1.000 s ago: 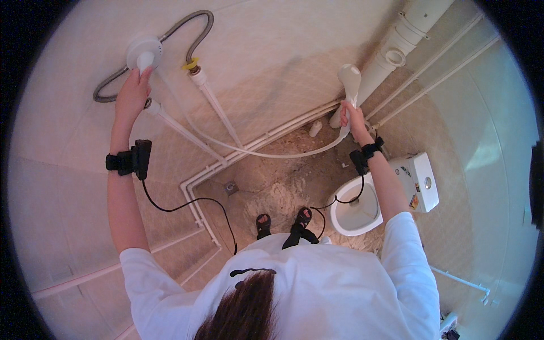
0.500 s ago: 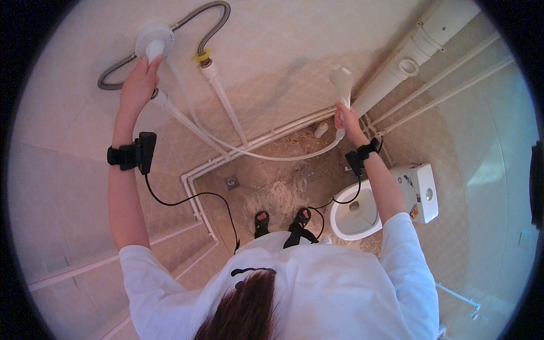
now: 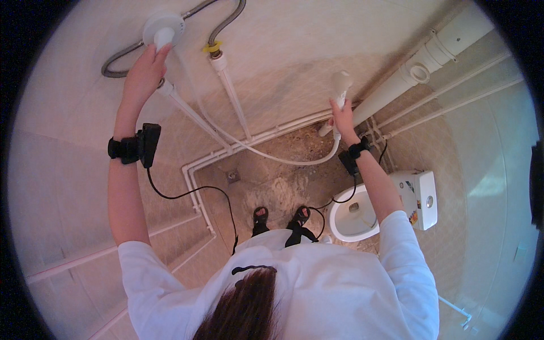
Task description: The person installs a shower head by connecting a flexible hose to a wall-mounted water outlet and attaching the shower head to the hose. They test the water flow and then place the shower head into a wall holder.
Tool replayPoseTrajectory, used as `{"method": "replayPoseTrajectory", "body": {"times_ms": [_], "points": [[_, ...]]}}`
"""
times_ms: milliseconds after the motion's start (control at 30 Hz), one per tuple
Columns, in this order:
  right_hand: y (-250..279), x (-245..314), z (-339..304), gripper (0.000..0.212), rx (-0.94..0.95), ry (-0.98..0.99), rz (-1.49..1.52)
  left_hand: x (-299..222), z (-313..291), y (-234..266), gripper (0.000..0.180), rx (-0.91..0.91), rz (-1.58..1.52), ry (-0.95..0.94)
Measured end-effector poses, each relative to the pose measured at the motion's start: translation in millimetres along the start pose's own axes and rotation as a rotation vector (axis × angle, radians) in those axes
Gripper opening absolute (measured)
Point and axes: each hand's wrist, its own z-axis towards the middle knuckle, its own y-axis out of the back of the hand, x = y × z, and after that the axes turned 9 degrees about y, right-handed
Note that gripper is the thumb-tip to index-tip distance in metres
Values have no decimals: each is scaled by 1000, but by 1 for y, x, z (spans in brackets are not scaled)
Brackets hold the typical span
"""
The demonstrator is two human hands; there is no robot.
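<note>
The left hand [image 3: 144, 71] is raised to the tiled wall [image 3: 283, 51], its fingers resting against a round white wall fitting [image 3: 163, 25] with a smooth domed face; whether the fingers close around any part of it cannot be told. A ribbed grey flexible hose [image 3: 116, 59] loops out from behind this fitting, and a second grey hose bends down into a yellow collar [image 3: 213, 49] atop a straight white plastic pipe [image 3: 233, 99]. The right hand [image 3: 341, 116] has its grip closed around the handle of a white hand shower [image 3: 341, 85], held upright with the rounded head uppermost, near the corner where wall meets floor. A smooth white shower hose [image 3: 272, 157] sags in a long curve from this handle back toward the left hand. Each wrist carries a black strap with a black box, linked by thin black cables [image 3: 187, 192]. A thick white drain pipe [image 3: 422, 71] with a socket joint runs diagonally at the upper right. On the stained, mottled floor [image 3: 272, 184], a white ceramic toilet bowl [image 3: 354, 218] with a rectangular cistern [image 3: 419, 198] stands just right of the person's black sandals [image 3: 280, 216].
</note>
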Motion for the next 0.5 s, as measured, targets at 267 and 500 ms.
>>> {"method": "replayPoseTrajectory", "body": {"times_ms": [267, 500], "points": [[44, -72, 26, 33, -231, -39, -51, 8, 8, -3, 44, 9, 46, 22], [72, -65, 8, 30, -339, 32, -96, 5, 7, -5, 44, 15, 36, 31]]}}
